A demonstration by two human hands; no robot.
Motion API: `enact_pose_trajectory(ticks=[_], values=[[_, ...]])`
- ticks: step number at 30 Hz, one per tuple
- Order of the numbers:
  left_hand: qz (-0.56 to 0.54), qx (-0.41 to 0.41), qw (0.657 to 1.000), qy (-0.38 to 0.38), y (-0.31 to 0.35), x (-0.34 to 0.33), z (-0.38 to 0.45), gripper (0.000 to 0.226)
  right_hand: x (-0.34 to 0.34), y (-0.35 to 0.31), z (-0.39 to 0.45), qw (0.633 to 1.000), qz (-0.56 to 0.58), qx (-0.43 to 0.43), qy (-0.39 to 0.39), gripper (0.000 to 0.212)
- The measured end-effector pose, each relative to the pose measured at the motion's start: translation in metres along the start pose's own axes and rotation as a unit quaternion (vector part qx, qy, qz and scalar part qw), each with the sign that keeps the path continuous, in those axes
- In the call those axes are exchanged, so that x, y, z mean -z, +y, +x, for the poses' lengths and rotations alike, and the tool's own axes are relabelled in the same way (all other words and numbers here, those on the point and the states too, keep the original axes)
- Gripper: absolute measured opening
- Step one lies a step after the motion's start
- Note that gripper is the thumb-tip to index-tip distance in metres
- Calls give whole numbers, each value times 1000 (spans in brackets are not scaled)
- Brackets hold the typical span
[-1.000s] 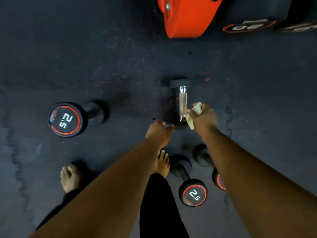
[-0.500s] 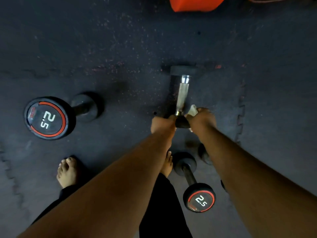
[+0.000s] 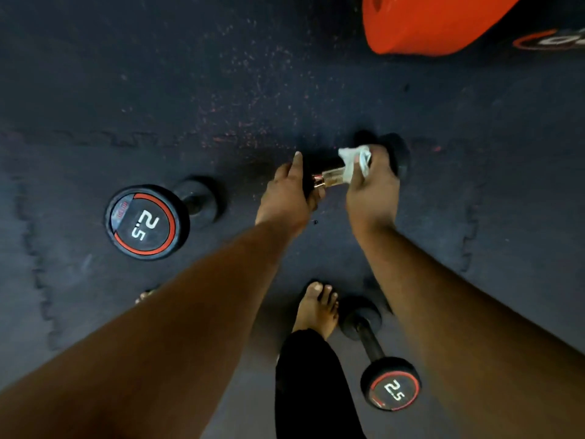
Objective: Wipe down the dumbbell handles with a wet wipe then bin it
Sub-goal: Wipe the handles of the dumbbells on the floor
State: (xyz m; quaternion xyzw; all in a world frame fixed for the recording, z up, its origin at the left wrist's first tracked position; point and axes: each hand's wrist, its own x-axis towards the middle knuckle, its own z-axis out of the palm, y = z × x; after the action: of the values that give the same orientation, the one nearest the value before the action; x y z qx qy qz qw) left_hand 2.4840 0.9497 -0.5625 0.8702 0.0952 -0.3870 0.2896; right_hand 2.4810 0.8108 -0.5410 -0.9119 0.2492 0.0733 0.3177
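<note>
The left hand [image 3: 286, 198] gripped one end of the dumbbell [image 3: 330, 179]; the right hand [image 3: 373, 182] clenched the wipe [image 3: 356, 161] around its handle. Nearby dumbbells read "2.5" [image 3: 145, 224].

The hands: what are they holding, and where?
The left hand grips the dumbbell by one end weight; the right hand wraps a white wipe around its metal handle.

Open mat [image 3: 221, 90] ahead; orange plate [image 3: 427, 23] far right

A red weight plate [image 3: 433, 22] lies on the dark rubber floor mat [image 3: 126, 74].
</note>
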Motion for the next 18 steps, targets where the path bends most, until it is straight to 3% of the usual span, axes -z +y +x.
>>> enact_pose_trajectory(ticks=[2, 4, 6, 8, 10, 13, 16, 18], values=[[22, -7, 998, -51, -3, -4, -5, 119, 0, 6, 13, 996, 19, 78, -32, 40], [68, -7, 996, -57, -1, -7, -2, 130, -14, 19, 26, 974, -48, 165, -149, 63], [144, -6, 989, -40, 2, -7, 5, 131, -31, 33, 26, 896, -251, 250, -268, 80], [207, -8, 978, -34, 3, -4, 12, 134, -41, 50, 16, 825, -371, 297, -307, 83], [246, -10, 969, -31, 4, -3, 16, 134, -42, 57, 7, 802, -412, 326, -286, 82], [269, -8, 963, -14, 8, -7, 18, 122, -50, 43, 13, 814, -418, 307, -262, 67], [285, -8, 958, -11, 10, -8, 16, 118, -62, 8, 42, 808, -422, 256, -322, 30], [289, -5, 957, -18, 11, -6, 16, 124, -64, 1, 49, 798, -426, 249, -345, 27]])
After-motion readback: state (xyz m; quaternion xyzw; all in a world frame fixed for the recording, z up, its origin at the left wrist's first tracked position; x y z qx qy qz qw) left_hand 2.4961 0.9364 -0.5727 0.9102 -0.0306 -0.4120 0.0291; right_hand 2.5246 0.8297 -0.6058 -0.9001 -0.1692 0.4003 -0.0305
